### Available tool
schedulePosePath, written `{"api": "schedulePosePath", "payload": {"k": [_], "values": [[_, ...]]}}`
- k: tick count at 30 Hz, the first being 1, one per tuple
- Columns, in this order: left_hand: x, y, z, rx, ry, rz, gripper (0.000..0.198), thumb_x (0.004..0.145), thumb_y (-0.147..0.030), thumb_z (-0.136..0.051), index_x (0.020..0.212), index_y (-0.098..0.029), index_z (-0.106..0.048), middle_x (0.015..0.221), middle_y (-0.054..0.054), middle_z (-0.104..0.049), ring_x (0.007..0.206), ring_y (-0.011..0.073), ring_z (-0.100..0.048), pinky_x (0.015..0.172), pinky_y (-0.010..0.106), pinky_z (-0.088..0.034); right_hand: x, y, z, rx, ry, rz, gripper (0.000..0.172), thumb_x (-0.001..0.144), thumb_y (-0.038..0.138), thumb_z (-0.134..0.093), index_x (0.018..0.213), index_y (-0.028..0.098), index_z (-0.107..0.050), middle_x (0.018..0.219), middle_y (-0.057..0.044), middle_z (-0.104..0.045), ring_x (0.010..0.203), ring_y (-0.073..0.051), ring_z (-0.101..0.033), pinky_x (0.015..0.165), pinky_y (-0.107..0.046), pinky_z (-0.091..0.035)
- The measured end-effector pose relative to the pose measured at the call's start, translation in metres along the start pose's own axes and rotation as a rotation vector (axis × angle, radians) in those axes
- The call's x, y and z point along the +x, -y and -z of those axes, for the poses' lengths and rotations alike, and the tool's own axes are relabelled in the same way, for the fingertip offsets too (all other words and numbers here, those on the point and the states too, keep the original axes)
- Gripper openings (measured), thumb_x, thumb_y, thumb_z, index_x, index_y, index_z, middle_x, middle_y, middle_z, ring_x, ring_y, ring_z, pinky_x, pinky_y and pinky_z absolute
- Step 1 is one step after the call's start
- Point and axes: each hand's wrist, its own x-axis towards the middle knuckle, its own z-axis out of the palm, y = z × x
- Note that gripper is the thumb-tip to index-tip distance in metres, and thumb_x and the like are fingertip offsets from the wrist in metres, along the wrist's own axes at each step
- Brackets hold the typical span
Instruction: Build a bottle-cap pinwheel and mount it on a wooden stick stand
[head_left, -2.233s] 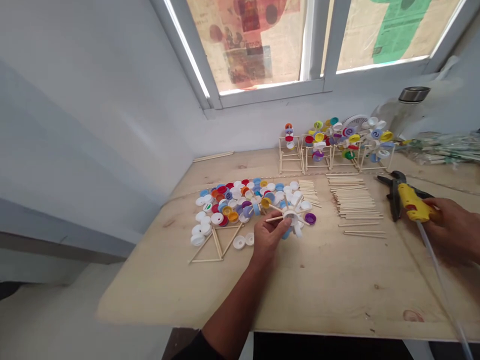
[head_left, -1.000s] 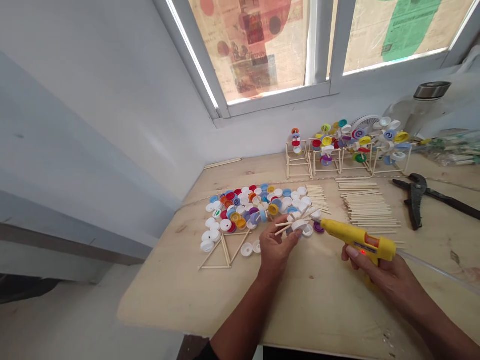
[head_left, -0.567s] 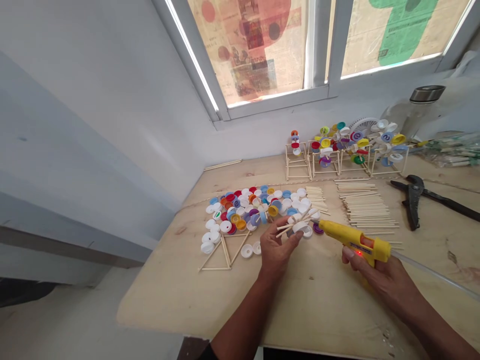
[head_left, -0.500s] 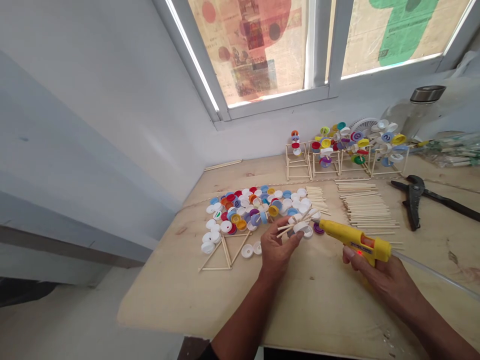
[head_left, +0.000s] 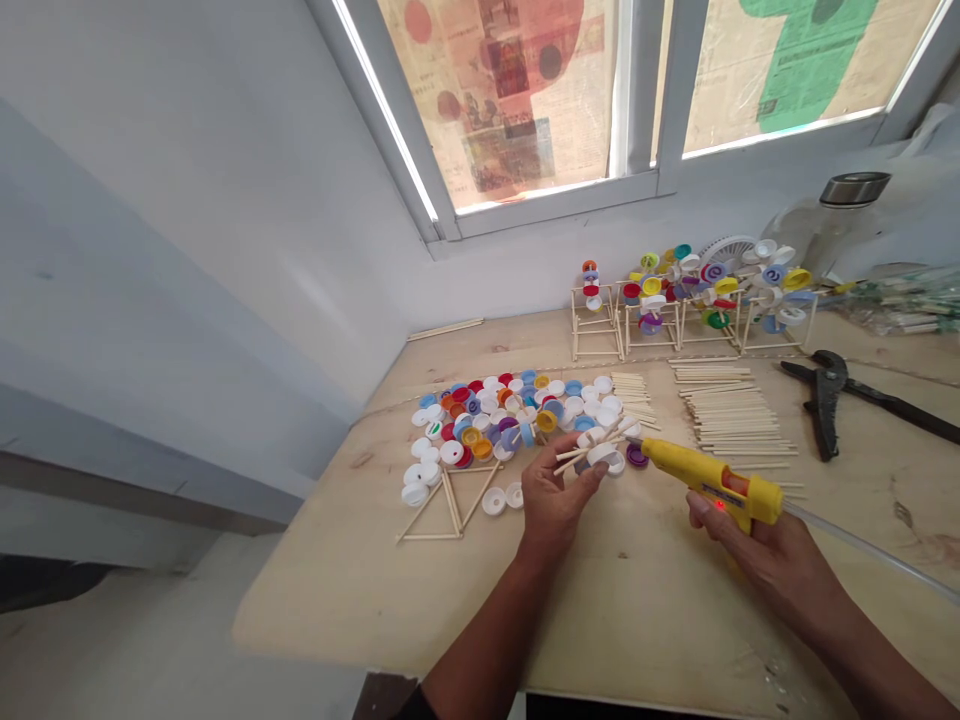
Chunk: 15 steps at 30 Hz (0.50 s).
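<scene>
My left hand (head_left: 551, 493) pinches a small wheel (head_left: 598, 447) made of white bottle caps with wooden sticks poking out like spokes, held just above the plywood table (head_left: 645, 590). My right hand (head_left: 765, 545) grips a yellow glue gun (head_left: 709, 478) with a red light lit; its nozzle tip touches the right side of the wheel. A clear glue stick trails back from the gun to the right. A purple cap (head_left: 638, 455) lies just under the nozzle.
A heap of coloured bottle caps (head_left: 502, 415) lies left of the wheel, with a stick triangle (head_left: 444, 505) beside it. Rows of wooden sticks (head_left: 731, 412), black pliers (head_left: 832, 395), several finished cap windmills (head_left: 694, 295) and a glass jar (head_left: 836, 225) sit farther back.
Since 2.2 s ago my right hand has carried the glue gun from the right side of the table to the wheel. Over the last second both hands have barely moved.
</scene>
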Motion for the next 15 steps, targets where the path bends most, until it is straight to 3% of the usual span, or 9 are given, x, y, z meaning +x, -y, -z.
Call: {"api": "schedulePosePath", "payload": {"k": [7,15], "values": [[-0.0004,0.0005,-0.0015,-0.009,-0.015,0.009,0.041,0.061,-0.036,-0.082,0.096,-0.016,-0.072,0.091,0.008,-0.074,0.084,0.0221,-0.068,0.081,0.035,-0.054,0.0018,-0.0031,0.0021,-0.056,0.053,0.049,0.04,0.076,0.059,-0.058,0.084,0.021,-0.068,0.074,-0.003,-0.071,0.073,-0.023,-0.068,0.065,-0.029,-0.055],[0.0003,-0.0001,-0.0018,-0.03,-0.029,0.036,0.043,0.058,-0.036,-0.084,0.094,-0.016,-0.072,0.091,0.009,-0.074,0.086,0.0236,-0.068,0.082,0.036,-0.054,0.0008,-0.0032,0.001,-0.095,0.021,0.076,0.038,0.077,0.059,-0.058,0.079,0.022,-0.068,0.075,-0.003,-0.073,0.074,-0.023,-0.068,0.067,-0.03,-0.056]]}}
